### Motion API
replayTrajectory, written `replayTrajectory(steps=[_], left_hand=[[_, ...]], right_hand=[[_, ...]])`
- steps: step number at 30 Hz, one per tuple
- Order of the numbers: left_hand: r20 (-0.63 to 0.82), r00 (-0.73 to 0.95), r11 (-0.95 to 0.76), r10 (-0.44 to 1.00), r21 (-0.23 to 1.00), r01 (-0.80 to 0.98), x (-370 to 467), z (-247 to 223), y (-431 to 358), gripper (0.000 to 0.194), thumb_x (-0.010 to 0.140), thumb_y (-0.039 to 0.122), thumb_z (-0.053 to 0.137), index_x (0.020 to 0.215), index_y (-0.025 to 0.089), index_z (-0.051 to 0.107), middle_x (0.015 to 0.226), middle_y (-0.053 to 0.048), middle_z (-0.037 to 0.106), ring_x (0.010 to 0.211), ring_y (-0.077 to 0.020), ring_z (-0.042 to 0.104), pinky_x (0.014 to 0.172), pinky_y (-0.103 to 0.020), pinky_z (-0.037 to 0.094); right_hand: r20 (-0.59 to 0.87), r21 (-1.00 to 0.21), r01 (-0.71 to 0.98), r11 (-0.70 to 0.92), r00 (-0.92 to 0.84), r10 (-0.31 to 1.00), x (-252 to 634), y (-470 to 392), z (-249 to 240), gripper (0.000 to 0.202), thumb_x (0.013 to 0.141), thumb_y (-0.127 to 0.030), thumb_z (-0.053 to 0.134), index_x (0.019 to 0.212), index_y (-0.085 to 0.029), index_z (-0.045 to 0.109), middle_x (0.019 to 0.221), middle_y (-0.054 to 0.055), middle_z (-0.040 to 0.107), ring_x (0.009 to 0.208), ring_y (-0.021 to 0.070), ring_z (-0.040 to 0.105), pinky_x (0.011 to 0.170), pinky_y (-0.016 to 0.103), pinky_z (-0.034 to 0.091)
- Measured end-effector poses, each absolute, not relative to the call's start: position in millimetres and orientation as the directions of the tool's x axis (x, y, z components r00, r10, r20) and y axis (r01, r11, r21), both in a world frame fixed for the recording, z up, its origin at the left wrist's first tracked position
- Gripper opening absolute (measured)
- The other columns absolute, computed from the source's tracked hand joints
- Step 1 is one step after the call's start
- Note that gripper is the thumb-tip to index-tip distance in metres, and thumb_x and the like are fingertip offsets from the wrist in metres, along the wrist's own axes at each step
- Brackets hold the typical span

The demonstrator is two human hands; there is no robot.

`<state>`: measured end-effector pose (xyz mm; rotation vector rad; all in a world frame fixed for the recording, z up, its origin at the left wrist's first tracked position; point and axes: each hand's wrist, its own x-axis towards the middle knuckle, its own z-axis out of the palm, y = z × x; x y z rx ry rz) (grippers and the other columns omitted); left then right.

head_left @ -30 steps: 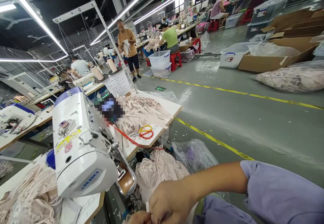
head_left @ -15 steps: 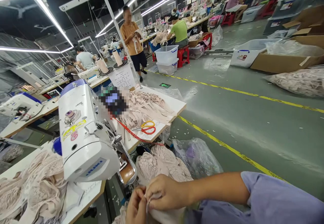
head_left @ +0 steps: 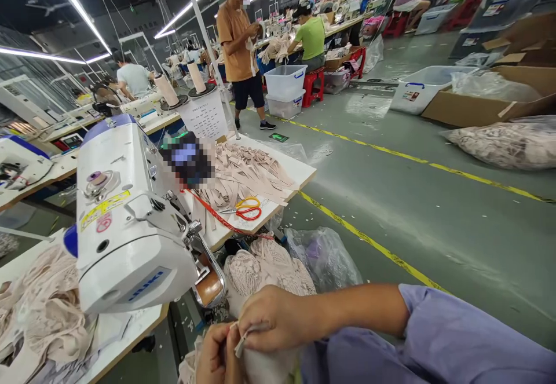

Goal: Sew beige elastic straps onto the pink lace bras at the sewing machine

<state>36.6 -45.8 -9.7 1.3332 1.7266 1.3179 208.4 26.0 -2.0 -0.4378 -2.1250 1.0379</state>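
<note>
My left hand (head_left: 217, 354) is closed at the bottom of the view, its thumb and fingers pinching pale beige fabric (head_left: 269, 365). Right beside it, my right hand (head_left: 273, 317) is curled shut on the same fabric, and a short folded end (head_left: 241, 343) pokes out between the two hands. The rest of the cloth hangs over my lap. Just beyond my hands lies a heap of beige lace garments (head_left: 269, 268). To the left stands a white sewing machine (head_left: 125, 227), apart from both hands.
Scissors with yellow and red handles (head_left: 247, 208), a red ribbon (head_left: 212, 210) and many beige strips (head_left: 243, 167) lie on the machine table (head_left: 299, 171). More lace garments (head_left: 43, 308) cover its left part. A person in an orange shirt (head_left: 237, 42) stands in the aisle, holding light fabric.
The view has shifted, so the machine sits further left. The person in orange has come closer. My hands stay together on the fabric, its folded end now showing more.
</note>
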Motion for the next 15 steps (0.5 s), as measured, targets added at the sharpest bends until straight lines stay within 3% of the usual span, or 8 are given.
replayTrajectory(steps=[4, 7, 9, 12, 15], left_hand=[[0.142, -0.218, -0.01, 0.966, 0.859, 0.512, 33.5, -0.7, -44.3, 0.03, 0.09, 0.043, 0.061, 0.071, 0.019, 0.064, 0.063, 0.001, 0.063, 0.06, -0.0138, 0.059, 0.06, -0.022, 0.047], [0.169, -0.145, -0.078, 0.975, 0.869, 0.489, 30.4, -7.0, -42.4, 0.021, 0.092, 0.036, 0.058, 0.085, 0.019, 0.07, 0.081, -0.003, 0.071, 0.074, -0.0148, 0.064, 0.069, -0.023, 0.049], [0.167, -0.179, -0.062, 0.97, 0.876, 0.478, 28.1, -12.1, -42.4, 0.02, 0.095, 0.032, 0.056, 0.089, 0.019, 0.069, 0.081, -0.002, 0.069, 0.074, -0.0138, 0.064, 0.068, -0.022, 0.049], [0.225, -0.19, -0.074, 0.956, 0.808, 0.584, 24.9, -10.7, -45.1, 0.015, 0.095, 0.026, 0.056, 0.087, 0.019, 0.068, 0.075, 0.0, 0.066, 0.067, -0.0112, 0.06, 0.062, -0.02, 0.045], [0.335, -0.057, -0.197, 0.94, 0.673, 0.713, 20.7, -0.5, -48.2, 0.009, 0.093, 0.018, 0.059, 0.092, 0.019, 0.068, 0.078, 0.0, 0.068, 0.069, -0.0096, 0.061, 0.064, -0.019, 0.045]], right_hand=[[0.353, -0.885, 0.0, 0.466, -0.653, 0.67, 209.1, 22.8, -3.9, 0.025, 0.091, -0.029, 0.056, 0.095, -0.012, 0.074, 0.088, 0.007, 0.075, 0.079, 0.0137, 0.068, 0.074, 0.021, 0.05], [0.28, -0.934, -0.01, 0.357, -0.641, 0.714, 207.6, 24.8, -10.6, 0.022, 0.092, -0.029, 0.059, 0.099, -0.015, 0.074, 0.094, 0.006, 0.075, 0.086, 0.0142, 0.069, 0.08, 0.023, 0.049], [0.228, -0.951, 0.009, 0.308, -0.653, 0.722, 206.9, 29.0, -14.5, 0.022, 0.093, -0.032, 0.06, 0.1, -0.016, 0.074, 0.091, 0.004, 0.075, 0.084, 0.0134, 0.068, 0.078, 0.022, 0.048], [0.19, -0.928, 0.142, 0.345, -0.616, 0.765, 207.6, 39.2, -12.5, 0.024, 0.095, -0.035, 0.058, 0.094, -0.017, 0.073, 0.079, 0.0, 0.071, 0.074, 0.0114, 0.062, 0.07, 0.02, 0.043], [0.23, -0.846, 0.255, 0.469, -0.619, 0.751, 207.9, 51.1, -2.7, 0.023, 0.096, -0.032, 0.055, 0.091, -0.017, 0.072, 0.077, 0.001, 0.069, 0.072, 0.0118, 0.058, 0.069, 0.022, 0.039]])
